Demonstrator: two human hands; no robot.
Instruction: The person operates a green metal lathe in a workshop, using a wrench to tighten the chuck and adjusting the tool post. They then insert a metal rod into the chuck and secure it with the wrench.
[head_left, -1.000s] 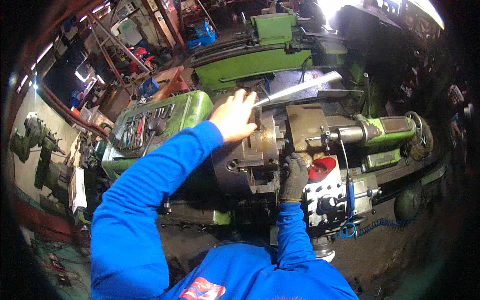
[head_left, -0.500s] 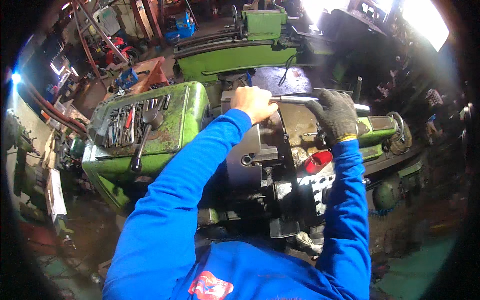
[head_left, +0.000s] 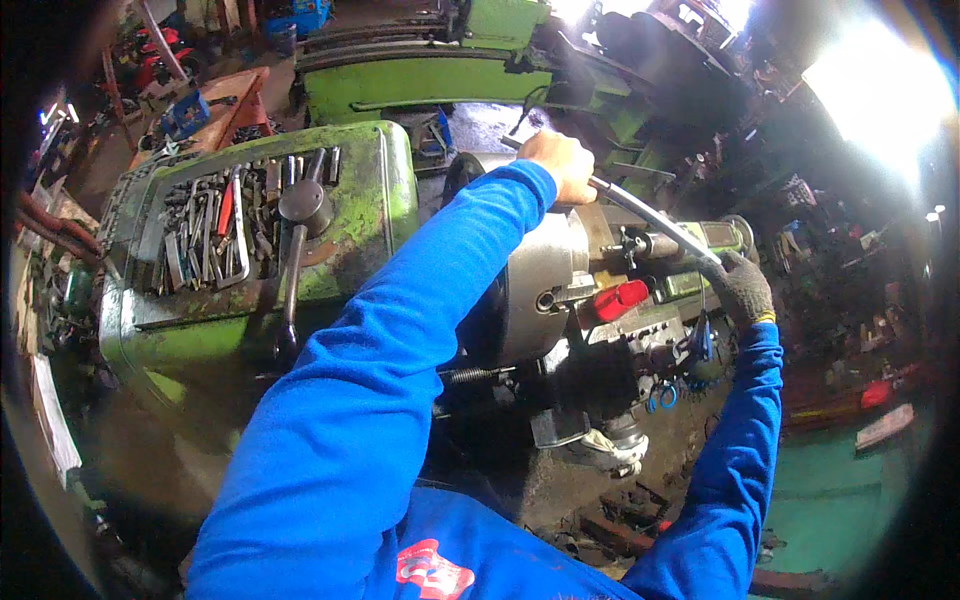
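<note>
My bare left hand (head_left: 558, 165) is wrapped around a long metal bar (head_left: 650, 215) above the lathe chuck (head_left: 535, 290). A short dark end of the bar sticks out beyond that hand. From there the bar slants down to the right, its far part looking like a bright pipe. My right hand (head_left: 742, 286), in a grey knit glove, is closed at the pipe's right end; its fingers are partly hidden. The chuck is a big grey steel cylinder with a square-looking socket in its side. My left sleeve covers part of the chuck.
Left of the chuck stands the green headstock (head_left: 370, 205), with many hand tools (head_left: 215, 225) and a ball-ended lever (head_left: 305, 205) on top. A red container (head_left: 620, 300) sits right of the chuck. Behind is another green lathe (head_left: 420, 85). A white rag (head_left: 610, 450) lies below.
The bar has swung from nearly level to slanting down rightward. My right hand has moved down and right to its end, while my left hand keeps hold; the view has shifted too.
</note>
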